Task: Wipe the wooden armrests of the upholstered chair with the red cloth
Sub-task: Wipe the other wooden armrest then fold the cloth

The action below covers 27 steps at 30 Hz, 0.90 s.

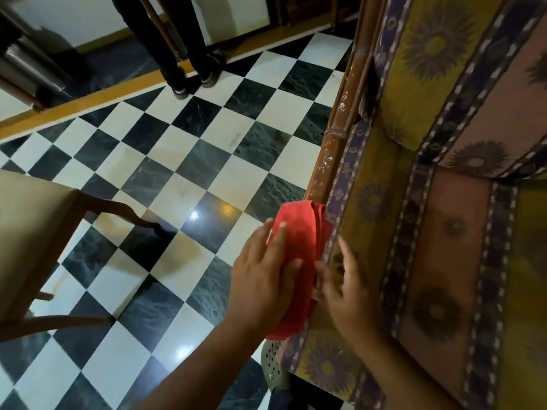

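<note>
Looking down here at the red cloth (pixel 299 261), which is lying folded lengthwise along the wooden armrest (pixel 331 149) of the upholstered chair (pixel 444 202), covering the near end of the rail. The left hand (pixel 263 276) is pressing down flat on the cloth's outer side, fingers spread and pointing away up the rail, not curled around anything. The right hand (pixel 343 285) is sitting on the inner side, where the cloth is meeting the patterned cushion, fingers stretched out with the thumb touching the cloth edge. So both hands are lying open, side by side, with the cloth between and under them. Can't tell if the right one is actually pinching any fabric.

Farther up, the bare part of the armrest is showing brown wood with white specks and scuffs. The upholstery is doing yellow and pinkish bands with dark sunburst prints and purple borders.

Off to the left, the checkered floor (pixel 183 173) in black and white is shining with a light reflection, and a plain wooden chair (pixel 35 232) is poking in from the edge. Someone's dark-trousered legs (pixel 183 54) are standing at the top.
</note>
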Available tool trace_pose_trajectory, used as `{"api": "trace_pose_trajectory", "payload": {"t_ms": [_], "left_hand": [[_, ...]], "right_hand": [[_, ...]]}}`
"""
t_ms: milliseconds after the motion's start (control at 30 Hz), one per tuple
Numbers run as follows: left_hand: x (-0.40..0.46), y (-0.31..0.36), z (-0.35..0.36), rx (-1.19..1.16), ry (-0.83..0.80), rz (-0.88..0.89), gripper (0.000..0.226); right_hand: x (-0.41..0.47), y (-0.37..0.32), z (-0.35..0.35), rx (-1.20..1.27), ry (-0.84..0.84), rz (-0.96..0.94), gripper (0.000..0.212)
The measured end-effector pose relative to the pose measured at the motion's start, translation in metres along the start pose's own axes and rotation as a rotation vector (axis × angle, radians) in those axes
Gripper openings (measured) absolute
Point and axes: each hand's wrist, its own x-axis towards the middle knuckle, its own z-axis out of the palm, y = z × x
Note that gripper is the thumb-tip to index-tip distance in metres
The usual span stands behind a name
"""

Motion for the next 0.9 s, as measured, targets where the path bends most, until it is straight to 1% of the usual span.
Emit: {"api": "trace_pose_trajectory", "payload": {"t_ms": [33, 67, 100, 133, 200, 233, 300, 367, 433, 500, 633, 733, 900], "left_hand": [[0.001, 0.004, 0.004, 0.074, -0.058, 0.131, 0.061], [0.002, 0.006, 0.008, 0.132, -0.141, 0.223, 0.064], [0.003, 0.007, 0.012, 0.190, -0.220, 0.273, 0.066], [0.005, 0.006, 0.016, 0.242, -0.283, 0.296, 0.066], [0.008, 0.005, 0.020, 0.311, -0.318, 0.317, 0.066], [0.008, 0.004, 0.021, 0.331, -0.318, 0.322, 0.065], [0.008, 0.003, 0.021, 0.339, -0.317, 0.333, 0.066], [0.010, 0.001, 0.025, 0.349, -0.297, 0.362, 0.067], [0.015, -0.002, 0.026, 0.361, -0.266, 0.403, 0.069], [0.028, -0.003, 0.030, 0.382, -0.244, 0.458, 0.072], [0.060, 0.003, 0.035, 0.423, -0.219, 0.551, 0.074], [0.077, 0.006, 0.036, 0.386, -0.206, 0.551, 0.075], [0.088, 0.007, 0.032, 0.227, -0.193, 0.439, 0.085]], "right_hand": [[0.004, 0.015, -0.005, -0.131, 0.032, -0.073, 0.061], [0.010, 0.034, -0.010, -0.282, 0.043, -0.145, 0.057], [0.017, 0.053, -0.015, -0.432, 0.004, -0.204, 0.053], [0.025, 0.072, -0.019, -0.564, -0.076, -0.260, 0.052], [0.044, 0.106, -0.031, -0.765, -0.269, -0.385, 0.063], [0.054, 0.119, -0.035, -0.829, -0.336, -0.435, 0.070], [0.069, 0.135, -0.040, -0.915, -0.413, -0.471, 0.082], [0.077, 0.149, -0.037, -0.943, -0.453, -0.466, 0.089], [0.078, 0.158, -0.032, -0.928, -0.463, -0.457, 0.090], [0.078, 0.167, -0.029, -0.891, -0.430, -0.475, 0.089], [0.076, 0.168, -0.028, -0.884, -0.421, -0.472, 0.091], [0.077, 0.166, -0.028, -0.883, -0.404, -0.467, 0.092], [0.077, 0.166, -0.029, -0.872, -0.399, -0.461, 0.092]]}}
